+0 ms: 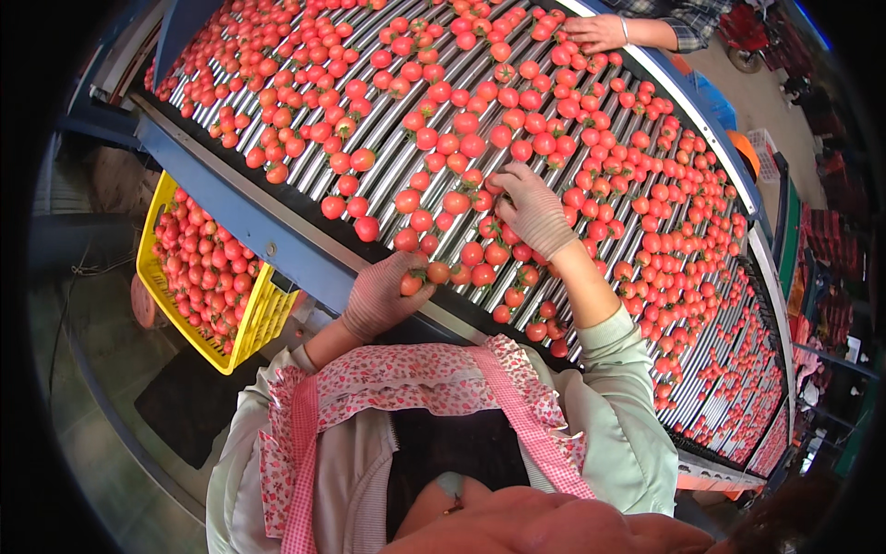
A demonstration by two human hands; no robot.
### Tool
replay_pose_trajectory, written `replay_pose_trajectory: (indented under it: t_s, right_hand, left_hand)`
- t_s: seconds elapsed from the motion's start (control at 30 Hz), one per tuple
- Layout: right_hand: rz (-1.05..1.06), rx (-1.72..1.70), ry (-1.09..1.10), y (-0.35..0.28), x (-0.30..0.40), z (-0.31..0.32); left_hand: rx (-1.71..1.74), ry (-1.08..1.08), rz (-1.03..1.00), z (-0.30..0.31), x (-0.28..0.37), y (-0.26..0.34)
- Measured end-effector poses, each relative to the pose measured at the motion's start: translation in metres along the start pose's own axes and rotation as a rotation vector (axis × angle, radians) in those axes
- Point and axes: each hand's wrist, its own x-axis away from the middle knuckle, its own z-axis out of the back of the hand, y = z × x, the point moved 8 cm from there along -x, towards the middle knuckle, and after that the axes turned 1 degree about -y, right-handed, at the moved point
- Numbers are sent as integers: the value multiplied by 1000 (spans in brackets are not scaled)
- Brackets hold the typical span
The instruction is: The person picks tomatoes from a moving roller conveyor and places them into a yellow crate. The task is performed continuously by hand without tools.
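Note:
My left hand (381, 296), in a thin knit glove, is at the near edge of a roller conveyor (315, 166). Its fingers and thumb close around a red tomato (410, 284) with green at the stem. Another tomato (437, 272) sits right beside the fingertips. Farther over the rollers is my right hand (534, 211), gloved the same way, with bent fingers reaching down among the fruit. A tomato (494, 184) shows at those fingertips, partly covered; whether it is gripped is not clear. Loose tomatoes (472, 145) spread across the metal rollers on all sides.
A yellow plastic crate (266, 325) full of tomatoes stands below the conveyor's blue side frame (228, 190) on the left. Across the belt, another person's hand (594, 32) rests by the tomatoes. Smaller tomatoes (737, 374) crowd the rollers at the right.

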Motion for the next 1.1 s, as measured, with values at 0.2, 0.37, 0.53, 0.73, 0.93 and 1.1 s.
replay_pose_trajectory:
  t_s: [0.2, 0.37, 0.53, 0.73, 0.93, 1.1]
  right_hand:
    - [-27, 215, 438, 43, -30, 69]
    - [-351, 335, 447, 115, -101, 107]
    - [-632, 566, 36, 140, -177, 109]
    - [-743, 736, -112, 183, -192, 103]
    - [-618, 441, -304, 182, -177, 84]
    - [-513, 394, 354, 85, -116, 88]
  left_hand:
    - [75, -155, 23, 2, -3, -3]
    - [115, -360, -3, 1, -9, -8]
    - [351, -539, 181, -12, -8, -39]
    - [463, -639, 194, -22, -30, -61]
    - [635, -484, 205, 9, -44, -46]
    - [1347, -457, 447, 27, -59, -57]
